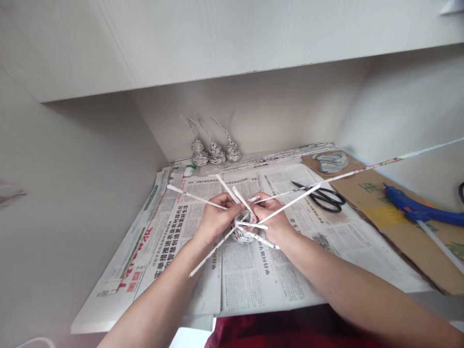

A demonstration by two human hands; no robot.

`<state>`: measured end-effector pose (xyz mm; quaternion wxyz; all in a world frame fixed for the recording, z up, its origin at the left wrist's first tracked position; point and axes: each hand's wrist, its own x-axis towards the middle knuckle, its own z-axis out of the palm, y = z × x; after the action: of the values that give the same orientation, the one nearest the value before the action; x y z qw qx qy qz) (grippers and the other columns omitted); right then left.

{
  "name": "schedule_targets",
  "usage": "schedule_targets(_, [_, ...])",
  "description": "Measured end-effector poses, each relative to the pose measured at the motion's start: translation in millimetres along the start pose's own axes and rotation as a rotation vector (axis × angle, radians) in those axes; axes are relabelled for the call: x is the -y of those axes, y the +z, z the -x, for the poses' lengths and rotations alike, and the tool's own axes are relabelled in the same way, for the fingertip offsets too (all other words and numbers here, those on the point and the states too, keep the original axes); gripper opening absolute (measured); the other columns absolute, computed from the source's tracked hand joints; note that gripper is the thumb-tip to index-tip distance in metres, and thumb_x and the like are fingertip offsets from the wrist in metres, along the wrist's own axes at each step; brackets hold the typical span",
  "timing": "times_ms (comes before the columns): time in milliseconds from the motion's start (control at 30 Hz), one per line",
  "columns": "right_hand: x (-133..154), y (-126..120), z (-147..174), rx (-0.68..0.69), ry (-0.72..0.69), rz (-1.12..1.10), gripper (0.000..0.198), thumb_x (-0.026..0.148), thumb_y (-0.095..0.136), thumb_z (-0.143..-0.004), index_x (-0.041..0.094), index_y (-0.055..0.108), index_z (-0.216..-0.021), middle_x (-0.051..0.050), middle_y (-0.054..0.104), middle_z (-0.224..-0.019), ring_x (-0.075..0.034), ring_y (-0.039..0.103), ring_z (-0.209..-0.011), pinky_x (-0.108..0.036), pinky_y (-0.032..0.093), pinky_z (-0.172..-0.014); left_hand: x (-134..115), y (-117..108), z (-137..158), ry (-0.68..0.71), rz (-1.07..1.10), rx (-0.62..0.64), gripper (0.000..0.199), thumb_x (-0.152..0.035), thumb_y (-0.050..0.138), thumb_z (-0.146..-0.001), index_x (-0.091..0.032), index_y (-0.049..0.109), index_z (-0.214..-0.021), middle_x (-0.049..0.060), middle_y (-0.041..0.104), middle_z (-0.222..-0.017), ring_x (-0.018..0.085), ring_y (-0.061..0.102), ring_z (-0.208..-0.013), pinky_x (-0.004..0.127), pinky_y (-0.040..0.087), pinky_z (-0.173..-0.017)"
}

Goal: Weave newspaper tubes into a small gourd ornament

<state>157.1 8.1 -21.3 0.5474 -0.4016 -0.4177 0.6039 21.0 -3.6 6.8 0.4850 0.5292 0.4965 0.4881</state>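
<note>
A small round piece woven from rolled newspaper is between my two hands, just above the newspaper sheets. Several white paper sticks radiate from it in all directions. My left hand is closed on its left side, thumb and fingers pinching near the upper rim. On the other side my right hand grips the same piece, fingers curled at the far rim. From that rim a long paper strand stretches up to the right edge of the view. The fingertips are partly hidden behind the sticks.
Black scissors lie to the right on the newspaper. Beyond them a blue glue gun and a grey cloth rest on cardboard. Three gourd-shaped woven pieces stand at the back beside long paper sticks.
</note>
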Motion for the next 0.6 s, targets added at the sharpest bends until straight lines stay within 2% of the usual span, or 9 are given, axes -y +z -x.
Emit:
schedule_targets(167, [5,0,0,0.02,0.04,-0.049,0.023,0.025,0.075,-0.061,0.019,0.054,-0.062,0.007,0.052,-0.046,-0.01,0.047,-0.041,-0.023,0.037,-0.042,6,-4,-3,0.062,-0.004,-0.018,0.025,-0.036,0.074,-0.066,-0.014,0.062,-0.066,-0.001,0.059,-0.055,0.011,0.051,-0.047,0.022,0.037,-0.045])
schedule_targets(400, [11,-1,2,0.032,0.053,-0.071,0.021,0.021,0.074,-0.06,0.018,0.053,-0.061,0.006,0.053,-0.048,-0.01,0.048,-0.044,-0.022,0.035,-0.044,3,-5,-4,0.046,-0.001,-0.043,0.024,-0.034,0.076,-0.065,-0.014,0.062,-0.063,0.0,0.061,-0.054,0.012,0.053,-0.049,0.023,0.038,-0.047])
schedule_targets(600, [13,0,4,0.037,0.022,-0.03,0.018,0.023,0.075,-0.061,0.017,0.057,-0.061,0.006,0.053,-0.048,-0.008,0.043,-0.043,-0.022,0.034,-0.044,-4,-9,-4,-0.068,-0.139,-0.008,0.028,-0.035,0.078,-0.06,-0.011,0.072,-0.072,0.005,0.067,-0.061,0.015,0.059,-0.053,0.025,0.044,-0.051])
